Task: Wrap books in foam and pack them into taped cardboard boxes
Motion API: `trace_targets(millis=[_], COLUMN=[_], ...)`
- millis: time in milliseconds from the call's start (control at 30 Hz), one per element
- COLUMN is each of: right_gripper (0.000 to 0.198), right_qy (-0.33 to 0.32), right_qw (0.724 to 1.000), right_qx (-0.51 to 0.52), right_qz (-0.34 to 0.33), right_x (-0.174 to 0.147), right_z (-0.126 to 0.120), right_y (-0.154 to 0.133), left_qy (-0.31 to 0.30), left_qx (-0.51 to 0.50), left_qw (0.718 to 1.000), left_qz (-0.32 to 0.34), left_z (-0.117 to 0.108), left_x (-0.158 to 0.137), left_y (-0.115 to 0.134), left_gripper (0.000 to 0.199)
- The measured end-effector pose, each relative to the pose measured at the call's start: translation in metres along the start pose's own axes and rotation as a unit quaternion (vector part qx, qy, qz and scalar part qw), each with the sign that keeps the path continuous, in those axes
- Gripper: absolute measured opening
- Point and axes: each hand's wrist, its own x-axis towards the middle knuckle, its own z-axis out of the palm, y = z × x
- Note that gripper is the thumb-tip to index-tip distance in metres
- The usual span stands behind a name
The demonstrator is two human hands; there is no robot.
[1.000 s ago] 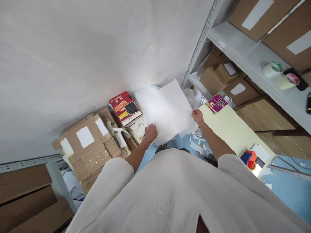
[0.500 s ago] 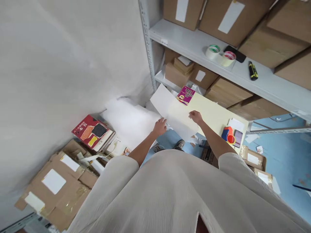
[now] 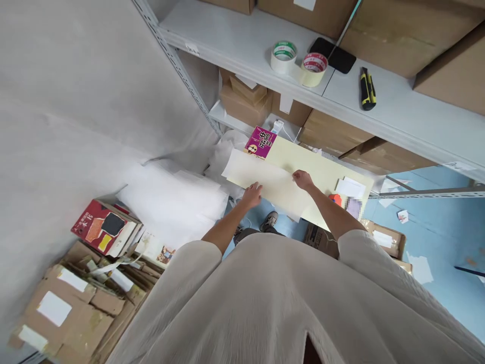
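A thin white sheet (image 3: pixel 276 186), slightly see-through, lies across the pale yellow table (image 3: pixel 314 167) and hangs past its near edge. My right hand (image 3: pixel 302 179) pinches the sheet's right part near its far edge. At the sheet's near edge is my left hand (image 3: pixel 253 194), fingers stretched out and touching the paper; whether the thumb grips it from below is hidden. Just beyond the sheet, a purple book or booklet (image 3: pixel 261 142) with a cartoon figure lies at the table's far left corner.
White sheets (image 3: pixel 174 197) are heaped to the left, beside stacked books (image 3: pixel 104 227) and flattened cardboard (image 3: pixel 64 308). On the shelf (image 3: pixel 242 45) ahead are tape rolls (image 3: pixel 284 58), a black phone-like object (image 3: pixel 339 56) and a utility knife (image 3: pixel 367 89). A red tape dispenser (image 3: pixel 335 199) sits at the table's right.
The sheet has come down from a tilted, raised position to lie flatter over the table. Both hands remain at it. My view has turned rightward and nearer the shelf.
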Motion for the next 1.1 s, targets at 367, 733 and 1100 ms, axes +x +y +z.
trace_targets(millis=[367,733,1100], right_gripper=[0.035,0.034,0.02], right_qy=[0.069,0.051,0.052], right_qw=[0.982,0.997,0.951], right_qx=[-0.146,-0.036,0.292], right_qz=[-0.099,-0.035,0.092], right_x=[0.032,0.007,0.043], right_z=[-0.012,0.001,0.037], right_y=[0.025,0.022,-0.052], left_qy=[-0.082,-0.115,0.041], left_qx=[0.085,0.124,0.124], left_qw=[0.993,0.986,0.991], left_qz=[-0.029,-0.008,0.021], left_z=[0.006,-0.023,-0.088], left_x=[0.019,0.03,0.095], left_y=[0.01,0.002,-0.048], left_gripper=[0.067,0.059,0.078])
